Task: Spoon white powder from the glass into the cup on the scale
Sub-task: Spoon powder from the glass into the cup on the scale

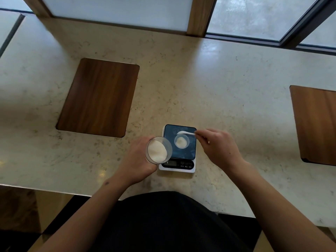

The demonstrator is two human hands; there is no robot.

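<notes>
A clear glass (158, 150) holding white powder is tilted toward the scale, gripped from the left by my left hand (138, 160). The scale (189, 153) has a dark blue top and a white base with a display at its near edge. On it stands a small clear cup (181, 141) with white powder inside. My right hand (218, 148) pinches the handle of a white spoon (184, 132), whose bowl hovers just beyond the cup's far rim. Whether the spoon holds powder I cannot tell.
The scale sits near the front edge of a beige stone counter (218, 79). A brown wooden panel (99, 98) lies inset at the left, another wooden panel (316, 124) at the right edge. Frosted windows with wooden posts run along the back.
</notes>
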